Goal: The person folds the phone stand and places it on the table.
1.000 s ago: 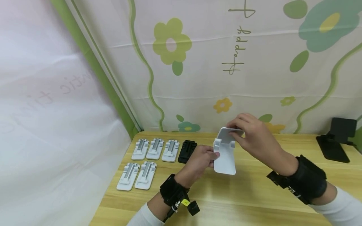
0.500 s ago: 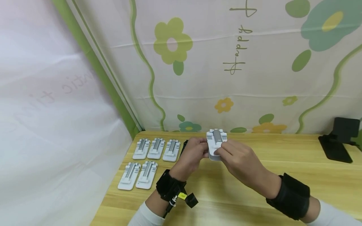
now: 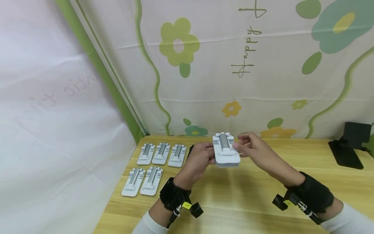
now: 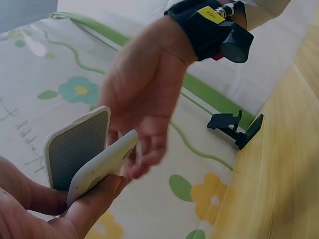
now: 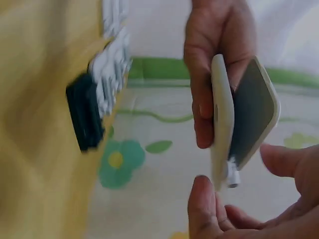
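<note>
My left hand (image 3: 200, 159) grips a white folding phone stand (image 3: 226, 156) by its left side, above the table. The stand's grey sliding arm and hinges face up. Seen from the left wrist, its two plates stand part-way apart, with a dark grey pad (image 4: 79, 144) on the inner face of one. My right hand (image 3: 252, 148) is at the stand's right edge, its fingers loosely bent and not closed round it. In the right wrist view, its fingers and thumb spread on either side of the stand's hinge end (image 5: 232, 174).
Several folded white phone stands (image 3: 151, 180) lie in two rows at the table's left. A folded black stand (image 5: 84, 112) lies beside them, mostly hidden by my left hand in the head view. An unfolded black stand (image 3: 346, 151) stands at far right. A printed curtain (image 3: 204, 81) hangs behind the table (image 3: 263, 208).
The stand was unfolded with its plain face showing; it has turned over and its plates have come closer together. My right hand held it and has since let go, moving slightly right.
</note>
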The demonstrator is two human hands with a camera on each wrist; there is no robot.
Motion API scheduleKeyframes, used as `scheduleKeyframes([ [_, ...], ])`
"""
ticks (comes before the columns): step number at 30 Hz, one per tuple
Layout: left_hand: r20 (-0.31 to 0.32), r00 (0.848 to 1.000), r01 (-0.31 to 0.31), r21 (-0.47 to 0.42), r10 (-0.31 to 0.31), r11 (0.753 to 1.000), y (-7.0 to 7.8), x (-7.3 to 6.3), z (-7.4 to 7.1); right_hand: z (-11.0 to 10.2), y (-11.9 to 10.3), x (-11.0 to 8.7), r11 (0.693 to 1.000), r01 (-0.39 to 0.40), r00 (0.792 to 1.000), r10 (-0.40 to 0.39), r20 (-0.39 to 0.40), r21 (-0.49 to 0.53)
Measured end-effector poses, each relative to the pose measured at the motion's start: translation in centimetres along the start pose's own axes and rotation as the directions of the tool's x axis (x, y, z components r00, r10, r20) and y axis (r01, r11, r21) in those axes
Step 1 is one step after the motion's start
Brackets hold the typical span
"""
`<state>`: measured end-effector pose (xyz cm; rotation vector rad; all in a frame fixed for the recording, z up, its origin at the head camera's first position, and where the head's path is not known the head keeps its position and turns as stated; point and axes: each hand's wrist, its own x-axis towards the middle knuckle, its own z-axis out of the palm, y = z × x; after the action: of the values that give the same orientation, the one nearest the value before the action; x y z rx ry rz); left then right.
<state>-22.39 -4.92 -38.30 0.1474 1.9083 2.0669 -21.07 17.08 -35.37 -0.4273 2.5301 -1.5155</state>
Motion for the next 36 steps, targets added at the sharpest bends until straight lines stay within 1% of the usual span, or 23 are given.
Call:
scheduleKeyframes([
  [1, 0.001, 1.000, -0.002, -0.002, 0.002, 1.000, 0.0, -0.1, 0.0, -0.2, 0.3, 0.2, 0.995, -0.047, 0.998, 0.042, 0.056, 0.087],
  [2, 0.004, 1.000, 0.000, -0.006, 0.000, 1.000, 0.1, -0.1, 0.0, -0.4, 0.6, 0.3, 0.981, -0.094, 0.991, 0.075, 0.110, 0.171],
  [4, 0.017, 1.000, 0.000, -0.010, 0.000, 1.000, 0.1, -0.2, 0.0, -0.7, 1.1, 0.6, 0.941, -0.163, 0.974, 0.106, 0.198, 0.296],
  [6, 0.035, 0.999, 0.008, -0.037, -0.007, 0.999, 0.1, -0.3, 0.0, -0.8, 1.5, 0.8, 0.911, -0.194, 0.962, 0.105, 0.251, 0.363],
  [8, 0.049, 0.999, 0.009, -0.085, -0.005, 0.996, 0.1, -0.3, -0.1, -0.9, 1.7, 0.8, 0.893, -0.208, 0.958, 0.102, 0.269, 0.399],
  [12, 0.062, 0.998, 0.006, -0.186, 0.006, 0.983, 0.2, -0.3, -0.2, -0.9, 1.8, 0.8, 0.889, -0.204, 0.957, 0.094, 0.274, 0.409],
  [13, 0.066, 0.998, 0.001, -0.196, 0.012, 0.981, 0.2, -0.3, -0.2, -0.9, 1.8, 0.7, 0.891, -0.204, 0.957, 0.094, 0.273, 0.407],
  [15, 0.075, 0.997, 0.005, -0.188, 0.010, 0.982, 0.3, -0.3, -0.3, -0.8, 1.9, 0.7, 0.892, -0.205, 0.957, 0.097, 0.272, 0.403],
  [21, 0.072, 0.997, 0.030, -0.088, -0.024, 0.996, 0.5, -0.4, -0.2, -0.8, 2.0, 0.7, 0.895, -0.205, 0.958, 0.099, 0.270, 0.397],
  [30, 0.083, 0.995, 0.050, 0.003, -0.050, 0.999, 0.3, -0.3, -0.1, -0.6, 2.2, 0.5, 0.902, -0.219, 0.960, 0.131, 0.246, 0.373],
  [33, 0.054, 0.998, 0.042, 0.053, -0.045, 0.998, 0.2, -0.2, 0.0, -0.5, 2.5, 0.4, 0.908, -0.214, 0.961, 0.131, 0.242, 0.359],
  [35, 0.010, 1.000, 0.012, 0.137, -0.013, 0.991, 0.1, -0.3, 0.3, -0.5, 2.6, 0.4, 0.911, -0.204, 0.964, 0.123, 0.237, 0.357],
  [36, -0.006, 1.000, -0.005, 0.198, 0.006, 0.980, 0.1, -0.3, 0.5, -0.4, 2.6, 0.3, 0.912, -0.199, 0.965, 0.119, 0.233, 0.358],
])
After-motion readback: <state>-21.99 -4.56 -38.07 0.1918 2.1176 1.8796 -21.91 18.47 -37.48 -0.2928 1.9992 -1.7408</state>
